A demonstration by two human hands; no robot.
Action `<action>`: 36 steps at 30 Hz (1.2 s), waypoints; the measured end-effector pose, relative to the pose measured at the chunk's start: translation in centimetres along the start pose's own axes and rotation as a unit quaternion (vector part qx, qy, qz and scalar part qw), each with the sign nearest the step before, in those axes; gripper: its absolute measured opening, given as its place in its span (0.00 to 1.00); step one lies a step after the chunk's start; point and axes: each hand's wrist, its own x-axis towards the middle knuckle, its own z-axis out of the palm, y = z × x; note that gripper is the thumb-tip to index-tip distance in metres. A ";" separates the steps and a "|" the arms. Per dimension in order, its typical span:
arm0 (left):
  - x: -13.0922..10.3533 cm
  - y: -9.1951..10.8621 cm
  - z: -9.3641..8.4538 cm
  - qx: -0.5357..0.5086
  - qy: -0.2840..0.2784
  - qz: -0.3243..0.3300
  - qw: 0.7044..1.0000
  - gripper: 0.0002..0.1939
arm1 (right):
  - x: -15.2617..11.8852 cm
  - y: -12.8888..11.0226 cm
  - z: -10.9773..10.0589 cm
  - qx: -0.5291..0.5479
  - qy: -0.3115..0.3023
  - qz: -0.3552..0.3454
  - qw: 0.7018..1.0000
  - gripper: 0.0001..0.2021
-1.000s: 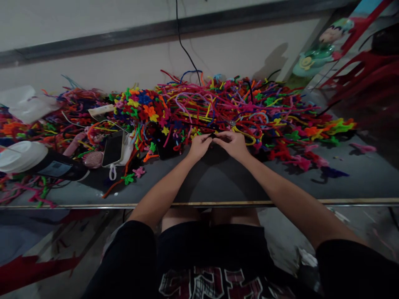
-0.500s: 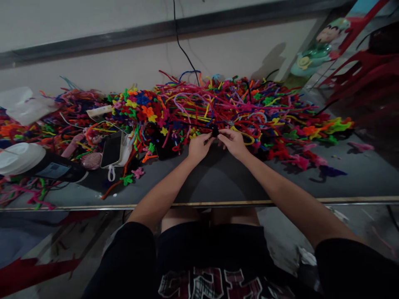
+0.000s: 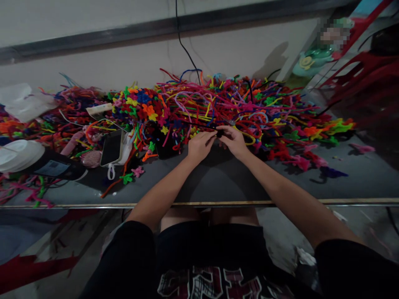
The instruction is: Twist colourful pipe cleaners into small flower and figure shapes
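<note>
Between my fingertips is a small, dark bunched piece that looks like a black pipe cleaner (image 3: 220, 133). My left hand (image 3: 201, 146) pinches it from the left, and my right hand (image 3: 234, 141) has its fingers closed on it from the right. Much of the piece is covered by the fingers. Both hands hover at the front edge of a big heap of coloured pipe cleaners (image 3: 193, 104). Just behind my right hand lie scissors with yellow handles (image 3: 248, 138), partly hidden.
On the left of the grey table (image 3: 162, 187) are a phone (image 3: 111, 148), a pink hairbrush (image 3: 91, 159) and a dark cup with a white lid (image 3: 52, 164). A bunch of pipe-cleaner flowers (image 3: 146, 106) lies on the heap. A red chair (image 3: 361, 79) stands at the right.
The dark piece has sunk lower between my fingers and shows less than before. My fingertips have closed in around it; both hands stay in nearly the same place.
</note>
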 end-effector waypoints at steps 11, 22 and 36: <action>0.1 0.5 -0.3 0.018 0.001 -0.012 1.000 0.13 | -0.3 0.3 -0.3 -0.146 0.056 -0.090 0.984 0.12; 0.1 0.3 0.1 0.004 -0.045 -0.077 0.996 0.11 | -0.6 -0.4 -0.3 -0.297 0.045 -0.126 0.946 0.12; 0.4 0.6 -0.3 -0.035 -0.048 -0.139 0.988 0.11 | -0.3 0.1 -0.4 -0.275 0.039 -0.115 0.954 0.12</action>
